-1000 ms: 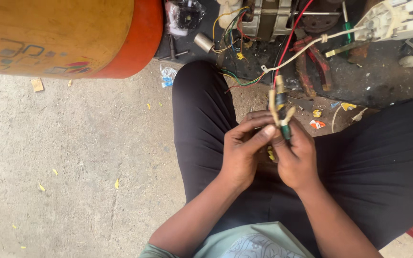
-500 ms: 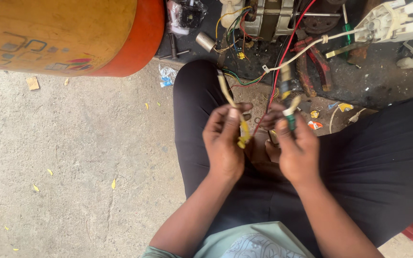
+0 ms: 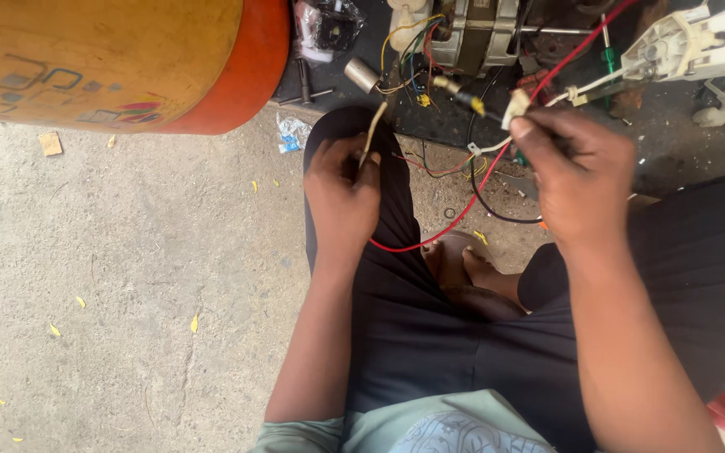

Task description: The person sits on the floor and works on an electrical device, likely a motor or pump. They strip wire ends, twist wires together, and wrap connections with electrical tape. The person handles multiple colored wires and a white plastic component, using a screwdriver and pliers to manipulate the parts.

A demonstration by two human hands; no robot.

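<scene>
**benchrat:** Biggest thing first: the orange drum [image 3: 119, 59] sits well off to the outer side of the left hand [image 3: 341, 189], not in anyone's way. Ahead of both hands, the motor [image 3: 472, 33] with its bundle of coloured leads, and a white plastic housing [image 3: 698, 46] just past the right hand [image 3: 581, 180].

**sparky_two:** And the wires themselves?

**benchrat:** Left hand is pinched shut on a short pale strip of wire [image 3: 372, 130], which stands up out of the fingers and leans slightly toward the motor. Right hand is closed on a cream connector [image 3: 515, 107] at its fingertips, with a white lead running on toward the housing. The red wire [image 3: 455, 222] loops down from under the right hand, sags across the gap toward the left wrist, and another run of it climbs up past the motor.

**sparky_two:** So which hand's closer to the motor leads?

**benchrat:** Right one, I'd say. The connector is just beside the yellow-tipped leads. The two hands are well apart, with loose thin wires and a black wire [image 3: 484, 201] lying between them over the concrete floor [image 3: 127, 277]. A small metal cylinder [image 3: 362, 74] sits just ahead of the left hand's strip.
</scene>
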